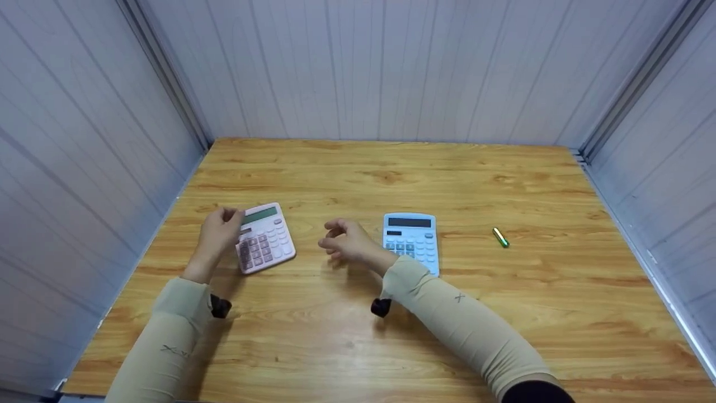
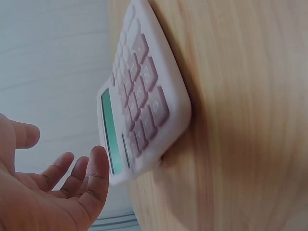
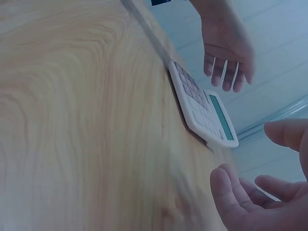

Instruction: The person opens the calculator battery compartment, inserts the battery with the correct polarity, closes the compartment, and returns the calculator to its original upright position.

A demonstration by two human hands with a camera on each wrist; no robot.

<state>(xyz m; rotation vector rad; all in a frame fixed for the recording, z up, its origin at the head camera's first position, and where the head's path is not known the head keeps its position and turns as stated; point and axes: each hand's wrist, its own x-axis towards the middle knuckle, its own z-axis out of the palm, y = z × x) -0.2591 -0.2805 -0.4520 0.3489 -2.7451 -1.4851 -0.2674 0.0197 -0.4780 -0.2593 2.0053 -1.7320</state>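
Note:
A pink calculator (image 1: 266, 238) with a green display lies at an angle on the left part of the table. Over its upper left edge hovers my left hand (image 1: 222, 228), fingers loosely bent with nothing between them; in the left wrist view the fingertips (image 2: 98, 156) overlap the display end. My right hand (image 1: 349, 240) is held above the wood between the two calculators, thumb and fingers apart and holding nothing. Behind the right wrist sits a blue calculator (image 1: 410, 235), its lower left part hidden by the wrist and sleeve.
A small green and gold cylinder (image 1: 500, 237), like a battery, lies on the wooden table (image 1: 380, 173) to the right of the blue calculator. Panelled walls (image 1: 358, 67) stand along the back and both sides. A dark camera (image 1: 381, 307) hangs below the right wrist.

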